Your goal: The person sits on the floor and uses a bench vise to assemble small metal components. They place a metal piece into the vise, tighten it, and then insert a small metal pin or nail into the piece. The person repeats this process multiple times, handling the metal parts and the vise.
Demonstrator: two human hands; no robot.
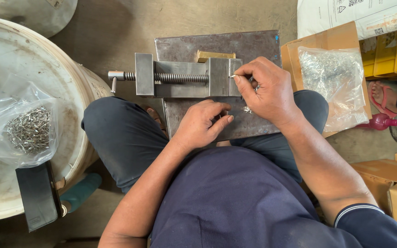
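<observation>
A small steel vise (184,76) with a threaded screw lies on a grey metal block (253,46) between my knees. My right hand (265,89) pinches a small metal pin (232,76) at the vise's jaw. My left hand (203,124) rests curled on the block's near edge, fingers bent as if around something tiny; I cannot see what. A brass-coloured piece (214,55) sits behind the vise.
A clear bag of metal pins (28,131) lies on a white drum lid (5,64) at the left, beside a black case (37,195). Another bag of small metal parts (334,82) rests in a cardboard box (327,39) at the right. Someone's sandalled foot (384,96) shows far right.
</observation>
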